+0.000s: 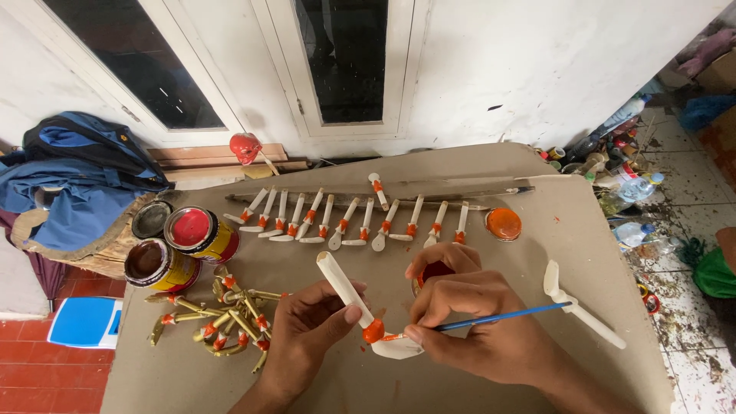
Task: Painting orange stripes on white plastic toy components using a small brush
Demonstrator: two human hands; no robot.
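My left hand (303, 333) holds a cream-coloured wooden piece (345, 290) shaped like a small arm, tilted up to the left, with an orange band (373, 331) near its lower end. My right hand (479, 318) grips a thin blue-handled brush (506, 315) whose tip touches the orange band. A small pot of dark red paint (434, 271) sits just behind my right hand, partly hidden by the fingers.
A row of cream pieces with orange bands (353, 218) lies across the cardboard sheet (552, 222). A pile of gold pieces (222, 314) lies at left beside paint cans (201, 234). An orange lid (504, 224) and one unpainted piece (579, 305) lie at right. Bottles clutter the floor.
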